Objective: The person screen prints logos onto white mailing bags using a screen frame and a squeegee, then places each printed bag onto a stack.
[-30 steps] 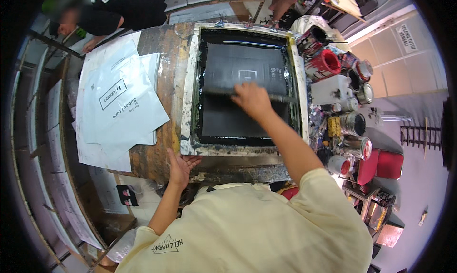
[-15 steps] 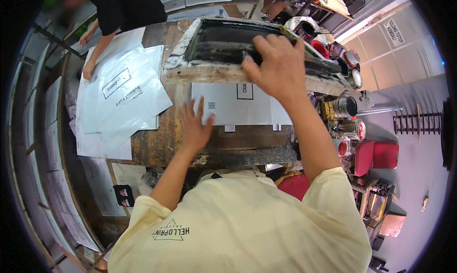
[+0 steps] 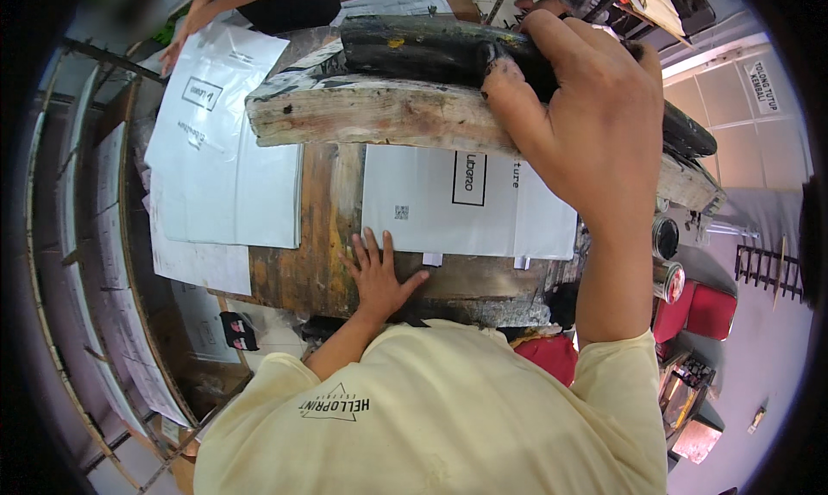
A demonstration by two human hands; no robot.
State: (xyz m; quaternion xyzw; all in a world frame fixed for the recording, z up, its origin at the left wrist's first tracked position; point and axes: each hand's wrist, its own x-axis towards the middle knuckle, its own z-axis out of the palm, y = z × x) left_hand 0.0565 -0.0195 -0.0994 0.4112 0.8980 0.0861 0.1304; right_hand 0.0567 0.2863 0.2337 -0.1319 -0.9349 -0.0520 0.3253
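Observation:
My right hand [image 3: 586,115] is closed round a long, ink-blackened squeegee [image 3: 414,51], thumb on its near side. The squeegee rests along a wooden-edged printing screen frame [image 3: 379,114], whose near edge stands raised over the table. Partly under the frame lies a flat white printed bag or sheet [image 3: 423,210] with black lettering, a box and a small square code. My left hand [image 3: 379,275] is open, fingers spread on the wooden table [image 3: 289,279] just off the sheet's near left corner. Small pale tabs [image 3: 433,260] show along the sheet's near edge.
On the left lies a pile of white printed plastic bags [image 3: 228,210]; a co-worker's hand [image 3: 177,51] holds up the top one. Racks of sheets [image 3: 112,245] stand farther left. Paint cans [image 3: 666,236] and red chairs [image 3: 711,310] are at the right.
The frame's near edge has risen, with my right hand and the squeegee. My left hand has drawn back from the sheet onto the table. The co-worker has lifted the top bag's far end.

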